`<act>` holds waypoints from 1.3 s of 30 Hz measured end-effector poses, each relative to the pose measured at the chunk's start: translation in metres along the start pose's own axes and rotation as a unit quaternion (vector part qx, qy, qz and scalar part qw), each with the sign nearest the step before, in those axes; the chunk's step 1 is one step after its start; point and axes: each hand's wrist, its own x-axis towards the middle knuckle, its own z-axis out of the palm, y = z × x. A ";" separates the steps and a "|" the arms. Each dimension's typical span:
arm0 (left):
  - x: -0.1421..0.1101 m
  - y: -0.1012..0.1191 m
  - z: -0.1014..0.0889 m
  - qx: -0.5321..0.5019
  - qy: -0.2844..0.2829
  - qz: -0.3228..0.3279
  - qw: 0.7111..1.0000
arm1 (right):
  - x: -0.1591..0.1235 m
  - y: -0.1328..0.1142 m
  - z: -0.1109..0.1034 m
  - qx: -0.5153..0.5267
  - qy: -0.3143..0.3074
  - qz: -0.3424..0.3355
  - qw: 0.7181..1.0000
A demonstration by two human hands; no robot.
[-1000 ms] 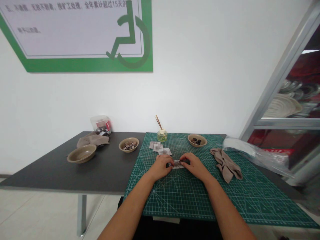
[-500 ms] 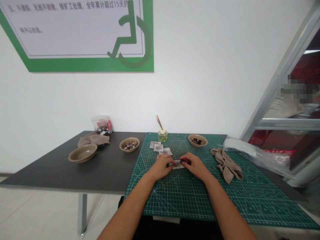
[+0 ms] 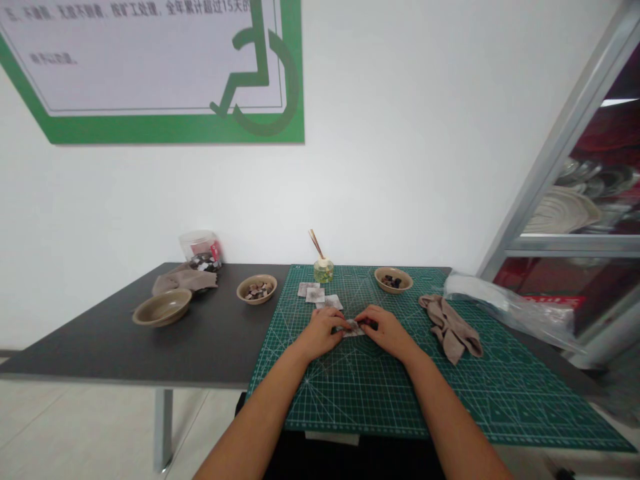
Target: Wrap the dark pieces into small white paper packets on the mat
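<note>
Currently, on my head feed, the left hand (image 3: 323, 333) and right hand (image 3: 389, 331) pinch opposite ends of a small patterned paper (image 3: 355, 329) at the green cutting mat (image 3: 360, 399).

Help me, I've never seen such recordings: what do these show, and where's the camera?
There is no machine: a head-worn camera looks forward and down at a person's bare left hand and right hand. Both touch a small patterned piece on a green cutting mat; whether they pinch or press it is unclear. The mat also bears patterned squares, a reed diffuser, a bowl of small pieces and a brown cloth. Another such bowl stands on the dark tabletop.
</note>
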 end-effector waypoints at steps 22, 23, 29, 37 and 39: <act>0.001 0.000 0.000 -0.008 0.014 0.001 1.000 | -0.001 0.004 0.000 -0.028 0.031 -0.007 0.999; 0.001 0.000 0.000 -0.009 0.016 0.000 1.000 | 0.000 0.004 0.001 -0.024 0.029 -0.010 0.999; 0.000 0.000 -0.001 -0.004 0.023 -0.001 1.000 | 0.001 -0.002 0.004 -0.003 0.009 -0.022 1.000; 0.000 -0.002 0.001 -0.004 0.025 0.003 1.000 | 0.002 -0.004 0.005 -0.003 -0.010 -0.017 1.000; 0.000 -0.002 0.001 -0.003 0.024 0.002 1.000 | 0.002 -0.004 0.005 -0.010 0.003 -0.009 1.000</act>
